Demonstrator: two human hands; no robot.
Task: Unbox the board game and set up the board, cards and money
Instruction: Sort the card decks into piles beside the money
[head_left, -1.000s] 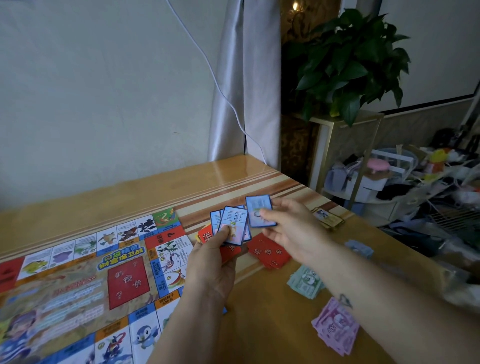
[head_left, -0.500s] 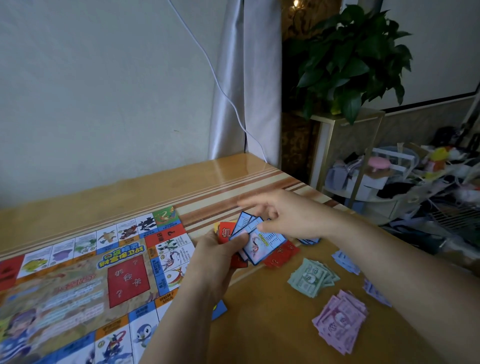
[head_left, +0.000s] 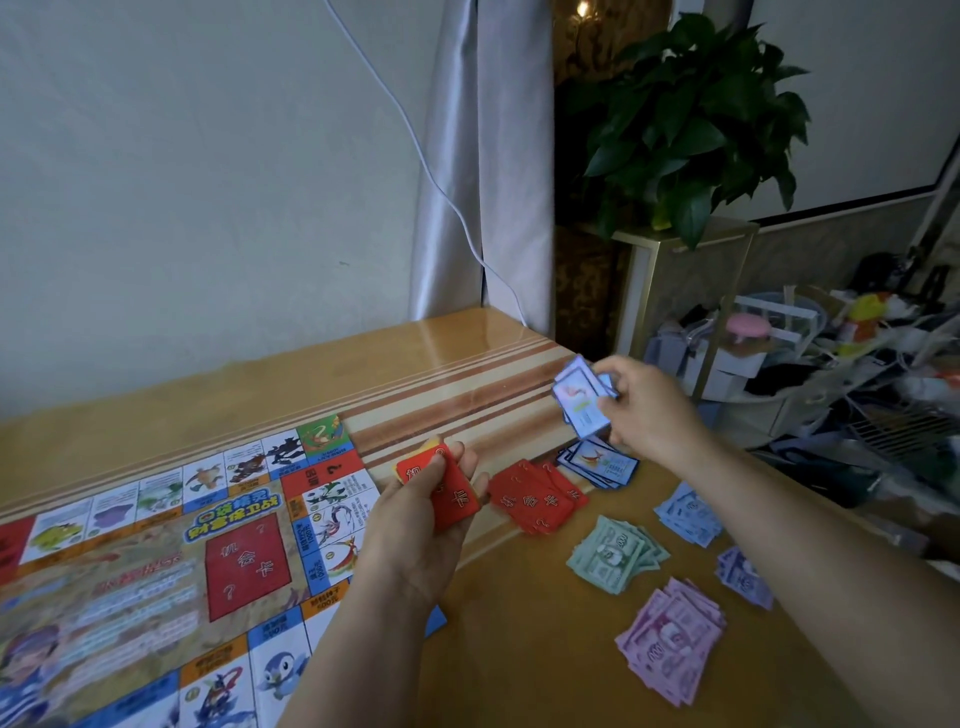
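The game board (head_left: 156, 561) lies unfolded on the left of the wooden table (head_left: 467, 364). My left hand (head_left: 415, 540) holds a small stack of red cards (head_left: 447, 483) above the board's right edge. My right hand (head_left: 649, 410) grips a few blue-bordered cards (head_left: 579, 397) in the air, above a blue card pile (head_left: 597, 465) on the table. A fanned red card pile (head_left: 535, 499) lies between my hands. Money lies in green (head_left: 613, 553), pink (head_left: 670, 639), light blue (head_left: 688, 514) and purple (head_left: 743, 577) piles at the right.
A potted plant (head_left: 691, 119) stands on a gold-framed stand (head_left: 680, 291) beyond the table's right corner. Cluttered shelves and baskets (head_left: 857, 374) fill the floor area at right. A white cable (head_left: 431, 171) hangs down the wall beside a grey curtain (head_left: 483, 156).
My right hand has pulled the blue cards out of my left hand and carried them right, over the blue pile. My left hand now holds only red cards.
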